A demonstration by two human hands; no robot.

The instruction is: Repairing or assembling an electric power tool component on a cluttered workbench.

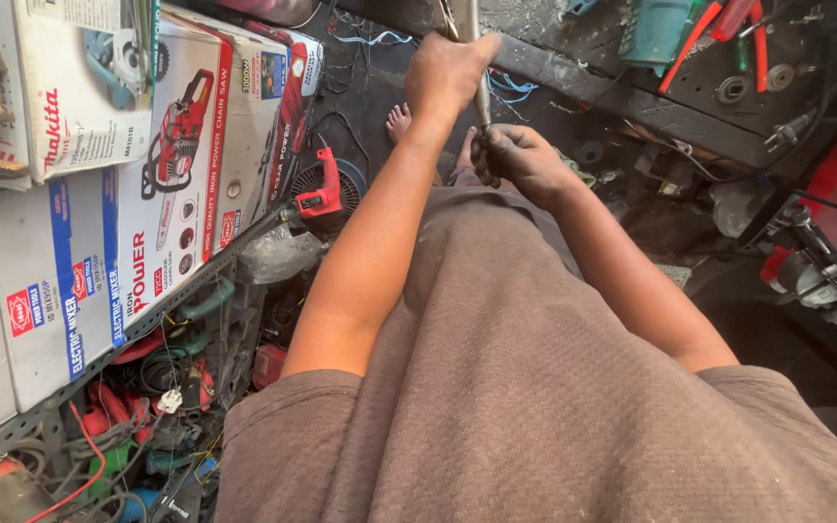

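A thin grey metal rod (482,105) runs from the top edge of the head view down toward my body. My left hand (446,73) is closed around its upper part. My right hand (517,160) grips the lower end, just below and right of the left hand. Both arms reach forward over my brown shirt (525,387). The rod's top end is cut off by the frame. My bare feet (400,121) show on the dark floor beyond the hands.
A metal shelf (99,358) on the left carries cardboard tool boxes (176,155), with a red power tool (322,194) and tangled cables below. A dark workbench (719,87) at the upper right holds hand tools, a plug and a teal tool. A red machine (825,242) stands at the right.
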